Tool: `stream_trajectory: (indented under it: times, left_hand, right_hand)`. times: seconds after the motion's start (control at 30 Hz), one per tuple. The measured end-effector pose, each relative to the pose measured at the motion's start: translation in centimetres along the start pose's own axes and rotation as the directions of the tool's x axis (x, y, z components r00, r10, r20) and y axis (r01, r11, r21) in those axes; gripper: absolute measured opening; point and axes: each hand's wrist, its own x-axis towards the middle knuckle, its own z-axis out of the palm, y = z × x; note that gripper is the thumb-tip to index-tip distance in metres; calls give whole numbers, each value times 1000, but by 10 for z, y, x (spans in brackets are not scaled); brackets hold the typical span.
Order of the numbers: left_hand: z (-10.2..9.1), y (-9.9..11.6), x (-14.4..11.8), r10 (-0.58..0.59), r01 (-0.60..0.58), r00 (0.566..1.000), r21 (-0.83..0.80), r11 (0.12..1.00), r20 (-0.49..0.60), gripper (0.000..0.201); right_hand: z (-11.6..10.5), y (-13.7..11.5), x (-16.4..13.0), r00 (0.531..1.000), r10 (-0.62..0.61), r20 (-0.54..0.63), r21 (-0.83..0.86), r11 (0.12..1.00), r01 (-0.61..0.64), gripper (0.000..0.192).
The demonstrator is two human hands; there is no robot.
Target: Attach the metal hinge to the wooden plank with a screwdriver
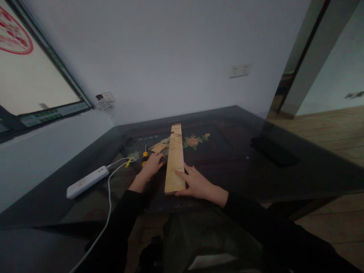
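Black sleeves fill the lower frame. Right hand (199,184) lies flat and open, fingers spread, on the near right edge of a long wooden plank (174,161) at frame centre. Plank runs away from the camera, its near end just short of the dark table (313,170) edge. Left hand (152,167) rests just left of the plank, fingers curled over something dark; grip unclear. Yellow-handled screwdriver (145,154) just beyond it. White power strip (87,182) at left. Bare tabletop opens to the right, up to a black flat object (274,151).
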Motion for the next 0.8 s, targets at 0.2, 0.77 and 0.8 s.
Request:
stream_trajectory:
  times: [0.2,0.77,0.8]
  left_hand:
    - [-2,1,0,5,-5,1000,-2,1000,0,16]
    - [-1,0,3,-39,39,999,12,999,-5,16]
    - [-2,0,3,-36,36,999,10,999,-5,16]
  right_hand:
    - [-2,-2,-1,1000,19,20,13,1000,-19,101]
    - [10,-15,-3,999,-44,-29,-154,987,39,101]
    - [13,-16,-2,997,-63,-39,-172,984,56,100]
